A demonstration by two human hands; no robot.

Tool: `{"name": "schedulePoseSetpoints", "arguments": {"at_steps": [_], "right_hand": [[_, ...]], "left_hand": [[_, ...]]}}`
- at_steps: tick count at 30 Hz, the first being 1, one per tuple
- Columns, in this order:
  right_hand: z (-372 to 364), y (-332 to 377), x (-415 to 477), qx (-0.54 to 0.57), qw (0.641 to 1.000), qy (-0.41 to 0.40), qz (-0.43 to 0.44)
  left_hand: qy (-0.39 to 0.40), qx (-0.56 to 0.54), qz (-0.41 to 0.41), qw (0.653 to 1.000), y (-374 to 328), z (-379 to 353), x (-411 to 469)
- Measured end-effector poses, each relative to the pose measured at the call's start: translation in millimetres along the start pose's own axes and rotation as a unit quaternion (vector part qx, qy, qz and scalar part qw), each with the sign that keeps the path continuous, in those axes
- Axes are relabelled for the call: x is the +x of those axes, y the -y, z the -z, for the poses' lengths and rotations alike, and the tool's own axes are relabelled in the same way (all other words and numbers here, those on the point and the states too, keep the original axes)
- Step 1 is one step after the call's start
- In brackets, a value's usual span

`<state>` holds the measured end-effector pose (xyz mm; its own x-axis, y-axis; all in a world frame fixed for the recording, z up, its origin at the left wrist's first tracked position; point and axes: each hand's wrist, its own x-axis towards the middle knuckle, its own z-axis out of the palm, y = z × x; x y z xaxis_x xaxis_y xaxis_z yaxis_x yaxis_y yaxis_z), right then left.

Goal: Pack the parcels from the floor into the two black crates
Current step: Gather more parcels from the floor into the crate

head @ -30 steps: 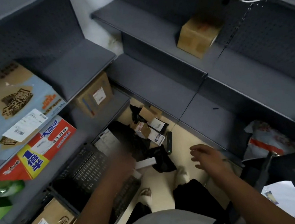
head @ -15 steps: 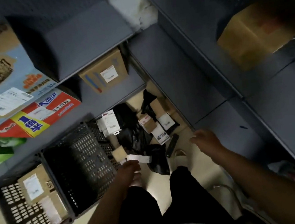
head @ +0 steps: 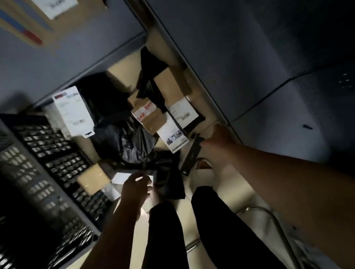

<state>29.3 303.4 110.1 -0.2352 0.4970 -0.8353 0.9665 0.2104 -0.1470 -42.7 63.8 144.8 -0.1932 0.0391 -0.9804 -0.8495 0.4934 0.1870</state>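
Now the person is bending over the heap of parcels (head: 148, 115) lying on the floor between the shelves, just beside a black crate (head: 44, 153). The left hand (head: 135, 187) is hanging right at a small white parcel (head: 121, 177) next to a black bag (head: 124, 139), fingers curling, though I am not making out whether they have it. The right hand (head: 218, 137) is hovering by a flat black packet (head: 192, 155), too blurred to read its grip.
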Motion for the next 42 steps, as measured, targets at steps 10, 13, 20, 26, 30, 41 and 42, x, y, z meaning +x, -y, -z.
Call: {"name": "schedulePoseSetpoints", "arguments": {"at_steps": [10, 13, 20, 26, 30, 41, 42], "right_hand": [[-98, 4, 188, -0.012, 0.999, -0.031, 0.008], [-112, 5, 227, -0.018, 0.998, -0.05, 0.014], [-130, 5, 272, -0.053, 0.997, -0.047, 0.002], [-118, -1, 214, -0.096, 0.991, -0.083, -0.036], [-84, -7, 134, -0.066, 0.993, -0.059, -0.074], [43, 51, -210, -0.137, 0.987, -0.007, 0.085], [52, 59, -239, -0.151, 0.981, -0.015, 0.121]], "left_hand": [[0.05, -0.059, -0.037, 0.996, 6, 14, 153], [0.044, -0.041, -0.03, 0.998, 4, 10, 190], [0.035, -0.131, 0.007, 0.991, 12, -3, 228], [0.061, -0.184, 0.107, 0.975, 36, -16, 175], [0.03, -0.145, 0.101, 0.984, 43, -20, 106], [0.002, -0.14, -0.043, 0.989, -12, 42, -181], [-0.004, -0.167, -0.054, 0.985, -18, 55, -204]]}}
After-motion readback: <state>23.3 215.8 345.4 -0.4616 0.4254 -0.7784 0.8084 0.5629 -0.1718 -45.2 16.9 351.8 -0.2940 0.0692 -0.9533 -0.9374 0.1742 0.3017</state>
